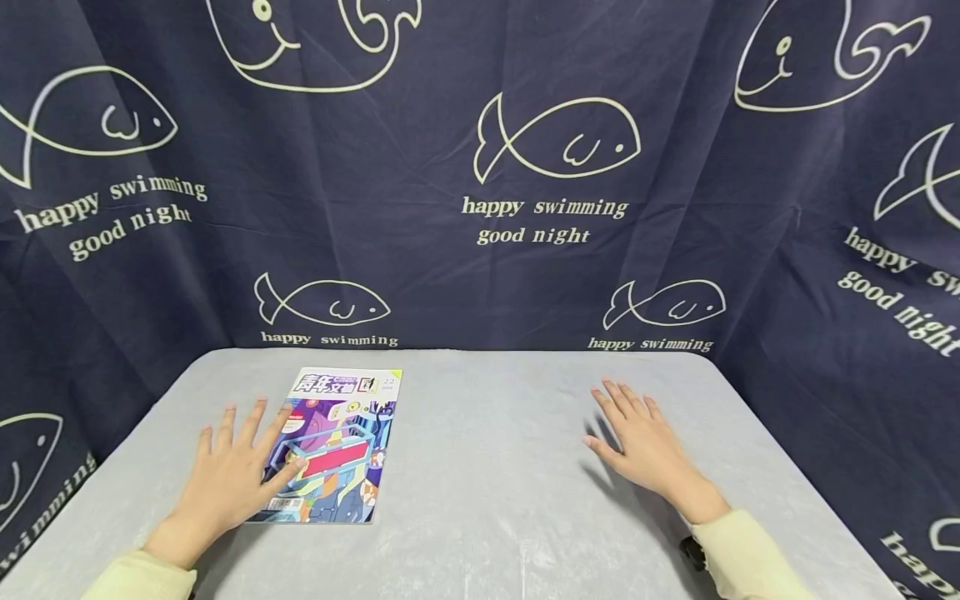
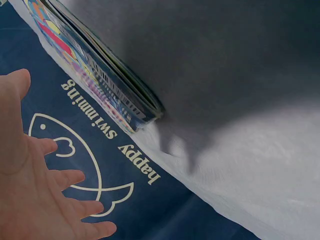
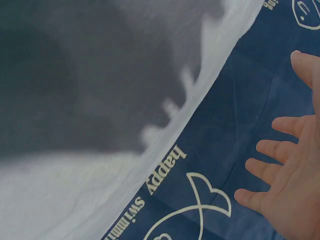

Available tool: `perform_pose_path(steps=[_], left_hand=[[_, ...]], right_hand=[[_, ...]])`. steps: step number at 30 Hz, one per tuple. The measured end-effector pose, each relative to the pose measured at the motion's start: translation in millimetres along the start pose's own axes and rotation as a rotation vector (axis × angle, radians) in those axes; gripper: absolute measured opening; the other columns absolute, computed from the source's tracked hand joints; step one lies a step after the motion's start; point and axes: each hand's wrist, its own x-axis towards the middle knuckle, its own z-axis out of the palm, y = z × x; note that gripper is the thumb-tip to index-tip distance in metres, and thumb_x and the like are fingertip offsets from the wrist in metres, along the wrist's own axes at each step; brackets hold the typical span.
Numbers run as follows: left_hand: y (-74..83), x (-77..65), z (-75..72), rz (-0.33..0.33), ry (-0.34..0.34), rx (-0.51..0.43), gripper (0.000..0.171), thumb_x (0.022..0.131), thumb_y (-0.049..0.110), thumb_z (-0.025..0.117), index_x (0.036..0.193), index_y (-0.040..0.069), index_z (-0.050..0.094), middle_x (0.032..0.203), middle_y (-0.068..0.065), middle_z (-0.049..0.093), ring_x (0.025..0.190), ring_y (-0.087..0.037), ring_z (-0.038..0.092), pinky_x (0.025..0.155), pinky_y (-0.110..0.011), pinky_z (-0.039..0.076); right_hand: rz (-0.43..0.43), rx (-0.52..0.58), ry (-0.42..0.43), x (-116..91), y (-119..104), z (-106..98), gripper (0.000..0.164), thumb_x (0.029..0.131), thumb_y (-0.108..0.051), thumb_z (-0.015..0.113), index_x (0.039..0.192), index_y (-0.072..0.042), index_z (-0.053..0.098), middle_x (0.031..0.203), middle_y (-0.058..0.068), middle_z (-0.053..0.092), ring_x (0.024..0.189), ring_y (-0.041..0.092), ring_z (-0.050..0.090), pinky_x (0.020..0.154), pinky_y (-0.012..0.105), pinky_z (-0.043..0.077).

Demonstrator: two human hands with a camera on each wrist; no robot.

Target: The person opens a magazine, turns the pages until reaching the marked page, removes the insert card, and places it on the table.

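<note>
A magazine [image 1: 337,450] with a colourful purple and blue cover lies flat on the left part of the grey table. My left hand [image 1: 228,475] is spread above its left edge, fingers straight, covering part of the cover in the head view. In the left wrist view a gap shows between that palm [image 2: 35,190] and the magazine [image 2: 95,70], whose page edges face the camera. Over the right side of the table, my right hand [image 1: 645,446] is held with straight, spread fingers and holds nothing. Its shadow falls on the cloth below it.
A pale grey cloth covers the table [image 1: 480,483]. Dark blue curtains [image 1: 480,275] printed with white fish and lettering hang behind it and along both sides. A black strap [image 1: 692,552] shows at the right sleeve.
</note>
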Motion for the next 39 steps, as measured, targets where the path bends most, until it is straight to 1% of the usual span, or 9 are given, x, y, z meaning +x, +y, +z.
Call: perform_pose_path(steps=[3, 7, 11, 14, 26, 33, 39], left_hand=[[1.8, 0.4, 1.1, 0.014, 0.009, 0.01, 0.079, 0.076, 0.059, 0.057, 0.139, 0.015, 0.036, 0.14, -0.023, 0.033, 0.126, -0.053, 0.022, 0.095, -0.069, 0.017], [3.3, 1.0, 2.9, 0.049, 0.044, 0.024, 0.077, 0.074, 0.056, 0.061, 0.134, 0.011, 0.042, 0.138, -0.022, 0.036, 0.125, -0.051, 0.026, 0.094, -0.068, 0.02], [4.9, 1.4, 3.8, 0.086, 0.078, 0.036, 0.076, 0.073, 0.056, 0.062, 0.131, 0.01, 0.046, 0.136, -0.02, 0.04, 0.122, -0.049, 0.031, 0.093, -0.065, 0.024], [6.8, 1.8, 3.8, 0.104, 0.08, 0.047, 0.075, 0.074, 0.058, 0.06, 0.131, 0.01, 0.047, 0.135, -0.019, 0.042, 0.121, -0.049, 0.033, 0.092, -0.065, 0.026], [13.6, -0.5, 5.7, 0.162, 0.075, 0.087, 0.071, 0.072, 0.054, 0.065, 0.126, 0.011, 0.053, 0.13, -0.017, 0.049, 0.116, -0.044, 0.044, 0.09, -0.06, 0.035], [17.2, -1.1, 4.7, 0.179, 0.034, 0.067, 0.069, 0.073, 0.053, 0.065, 0.126, 0.01, 0.054, 0.128, -0.017, 0.051, 0.116, -0.042, 0.045, 0.091, -0.057, 0.036], [19.2, -1.8, 4.8, 0.193, 0.017, 0.053, 0.067, 0.075, 0.053, 0.065, 0.126, 0.012, 0.054, 0.126, -0.016, 0.053, 0.116, -0.04, 0.045, 0.09, -0.057, 0.036]], right_hand=[[-0.028, -0.009, -0.001, 4, -5, 2, 0.071, 0.084, -0.049, 0.056, 0.138, -0.007, 0.038, 0.144, 0.017, 0.035, 0.132, 0.038, 0.032, 0.104, 0.059, 0.023], [-0.06, -0.018, -0.015, 8, -12, 4, 0.07, 0.085, -0.049, 0.055, 0.138, -0.006, 0.038, 0.143, 0.017, 0.037, 0.131, 0.037, 0.035, 0.104, 0.057, 0.025], [-0.101, -0.022, -0.011, 12, -19, 7, 0.069, 0.084, -0.048, 0.056, 0.137, -0.006, 0.04, 0.14, 0.017, 0.041, 0.128, 0.037, 0.039, 0.102, 0.057, 0.028], [-0.138, -0.017, -0.002, 15, -25, 9, 0.068, 0.084, -0.047, 0.058, 0.136, -0.006, 0.041, 0.139, 0.017, 0.043, 0.126, 0.037, 0.041, 0.101, 0.057, 0.03], [-0.245, -0.031, -0.037, 30, -50, 17, 0.063, 0.085, -0.046, 0.056, 0.133, -0.006, 0.045, 0.135, 0.013, 0.047, 0.125, 0.031, 0.045, 0.1, 0.051, 0.035], [-0.316, -0.021, -0.05, 38, -66, 21, 0.061, 0.087, -0.044, 0.054, 0.132, -0.004, 0.046, 0.132, 0.013, 0.05, 0.122, 0.029, 0.048, 0.101, 0.047, 0.035], [-0.361, 0.016, -0.055, 43, -80, 23, 0.058, 0.087, -0.042, 0.055, 0.13, -0.004, 0.048, 0.13, 0.012, 0.053, 0.119, 0.029, 0.05, 0.1, 0.047, 0.037]])
